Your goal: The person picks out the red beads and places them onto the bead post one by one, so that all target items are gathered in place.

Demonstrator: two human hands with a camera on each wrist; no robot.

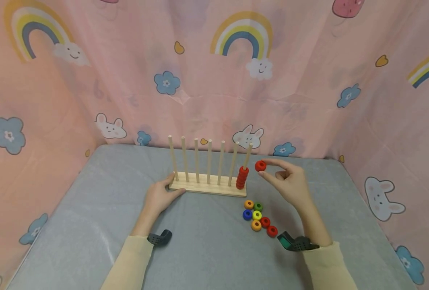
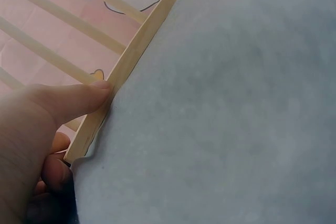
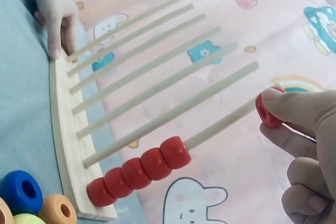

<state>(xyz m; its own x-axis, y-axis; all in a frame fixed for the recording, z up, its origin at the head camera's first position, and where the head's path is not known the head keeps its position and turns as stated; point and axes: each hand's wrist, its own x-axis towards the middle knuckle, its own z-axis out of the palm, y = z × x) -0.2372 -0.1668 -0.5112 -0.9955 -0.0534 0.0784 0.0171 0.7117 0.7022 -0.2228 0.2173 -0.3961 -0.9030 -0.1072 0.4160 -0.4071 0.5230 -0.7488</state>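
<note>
Red ring bead (image 1: 260, 166), pinched in the fingers of the right hand (image 1: 290, 181), just beside the end peg (image 1: 248, 156). Possible slip, from a narrow pinch on a smooth, rounded side; possible knock against the peg, from a tilted hold. Outward, five glossy red beads (image 1: 242, 178) stacked on that peg; flat, pale wooden base (image 1: 207, 188), gripped by the left hand (image 1: 159, 196); loose, doughnut-shaped beads (image 1: 259, 218); soft-looking, grey cloth-covered desk (image 1: 91, 225).

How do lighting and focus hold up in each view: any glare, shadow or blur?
Head: soft, even light, the rack clear, a faint shadow beside the right sleeve; left wrist: the grey cloth looks soft, with little crisp texture; right wrist: small highlights on the stacked red beads, no harsh glare, the curtain rather pale.
</note>
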